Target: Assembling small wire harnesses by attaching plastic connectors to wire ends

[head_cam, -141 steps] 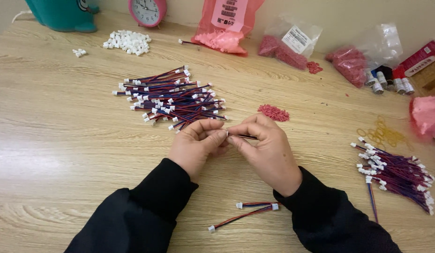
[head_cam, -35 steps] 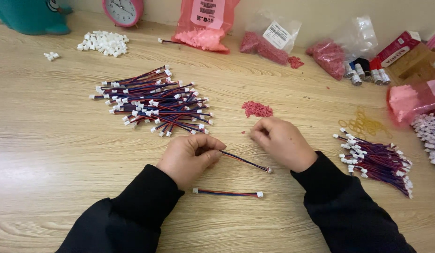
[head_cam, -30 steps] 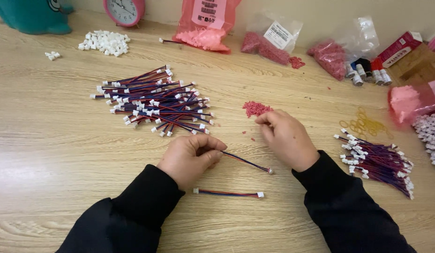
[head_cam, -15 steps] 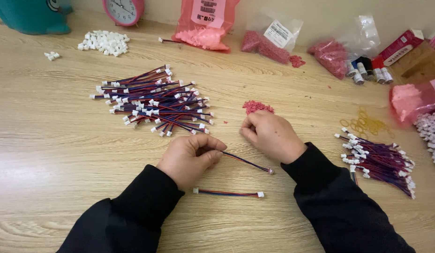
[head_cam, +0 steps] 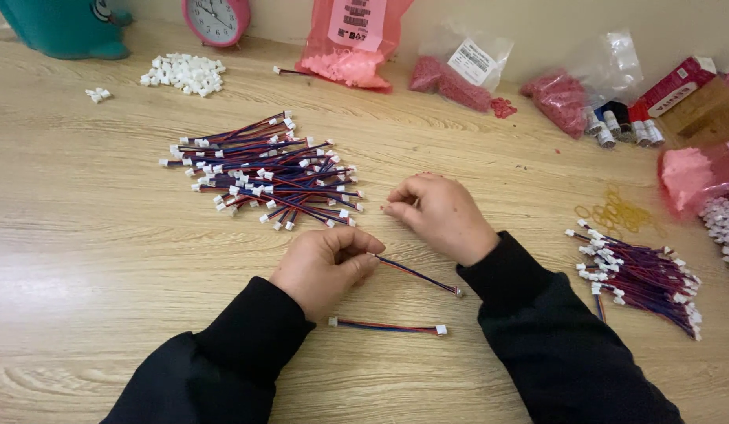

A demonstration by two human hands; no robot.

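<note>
the right hand (head_cam: 443,216) has come back from the red bits, fingers pinched on something too small to tell. the left hand (head_cam: 325,263) grips a wire (head_cam: 418,275) trailing rightward under the right wrist.

Along the far edge of the bench (head_cam: 82,235):
- pink translucent plastic bag with a white rectangular label (head_cam: 350,39), standing near centre, pale pink pieces at its bottom
- just right of it, clear plastic bag with a white label (head_cam: 467,67), lying flat, dark red pieces inside
- further right, clear crumpled plastic bag of red pieces (head_cam: 576,90)
- far right, red and white cardboard box (head_cam: 675,86) lying tilted, brown cardboard box (head_cam: 706,114) beside it
- right edge, pink plastic bag (head_cam: 698,177), partly cut off
</note>
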